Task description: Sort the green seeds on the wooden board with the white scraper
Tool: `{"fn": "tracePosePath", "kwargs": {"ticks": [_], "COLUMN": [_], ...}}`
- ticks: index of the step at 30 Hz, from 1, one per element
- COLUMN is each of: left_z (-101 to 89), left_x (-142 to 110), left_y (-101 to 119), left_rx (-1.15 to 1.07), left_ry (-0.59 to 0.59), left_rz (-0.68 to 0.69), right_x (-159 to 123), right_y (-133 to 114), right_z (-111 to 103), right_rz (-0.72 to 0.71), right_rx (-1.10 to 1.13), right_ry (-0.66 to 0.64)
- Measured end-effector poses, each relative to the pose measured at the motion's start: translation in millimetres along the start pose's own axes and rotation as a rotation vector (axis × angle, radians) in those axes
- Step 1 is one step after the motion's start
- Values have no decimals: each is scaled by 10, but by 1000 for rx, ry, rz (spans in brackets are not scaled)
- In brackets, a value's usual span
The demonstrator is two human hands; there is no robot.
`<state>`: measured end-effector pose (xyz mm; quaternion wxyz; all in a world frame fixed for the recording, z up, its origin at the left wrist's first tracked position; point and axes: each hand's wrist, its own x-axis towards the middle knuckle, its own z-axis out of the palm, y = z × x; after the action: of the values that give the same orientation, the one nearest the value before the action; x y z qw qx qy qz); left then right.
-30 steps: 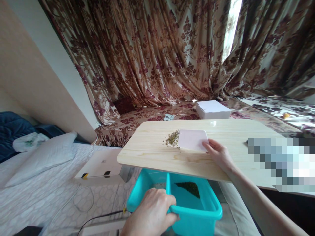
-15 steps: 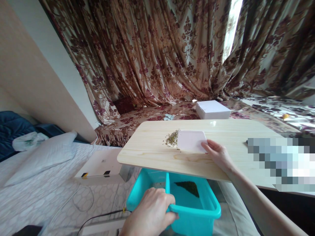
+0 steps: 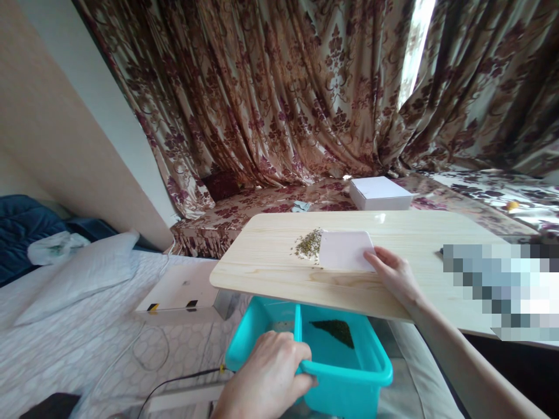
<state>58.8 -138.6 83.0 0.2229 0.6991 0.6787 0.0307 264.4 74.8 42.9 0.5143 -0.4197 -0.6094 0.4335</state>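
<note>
My right hand (image 3: pixel 394 273) pinches the right edge of a flat white plastic scraper (image 3: pixel 345 250), which lies low over the wooden tabletop. At the scraper's left edge is a loose pile of green-brown dried flakes (image 3: pixel 309 243), with some white grains along its lower side. My left hand (image 3: pixel 273 366) is closed around the near rim of a turquoise two-compartment bin (image 3: pixel 340 369), just under the table's front edge. A patch of dark green flakes (image 3: pixel 336 333) lies in the bin's right compartment. My left hand partly covers the left compartment, where a few pale bits show.
The pale wooden table (image 3: pixel 257 256) spans the middle. A blurred-out object (image 3: pixel 502 285) rests at its right end. Behind stands a white box (image 3: pixel 379 193) before patterned curtains. On the bed at left are a white case (image 3: pixel 179 291), a pillow (image 3: pixel 82 276) and cables.
My right hand and the scraper have shifted slightly to the right, and more white grains show beside the pile. My left hand keeps its grip on the bin rim.
</note>
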Motion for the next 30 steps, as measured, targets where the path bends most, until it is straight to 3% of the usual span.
{"fn": "tracePosePath", "kwargs": {"ticks": [16,30], "left_z": [36,10], "left_x": [21,26], "left_y": [-77,-82], "left_rx": [20,25], "left_ry": [10,-5], "left_rz": [-6,-8], "right_x": [-13,-99], "right_y": [-45,-115], "right_z": [12,-40], "right_rz": [44,93], "right_rx": [-13,-16], "right_ry": [46,-14]}}
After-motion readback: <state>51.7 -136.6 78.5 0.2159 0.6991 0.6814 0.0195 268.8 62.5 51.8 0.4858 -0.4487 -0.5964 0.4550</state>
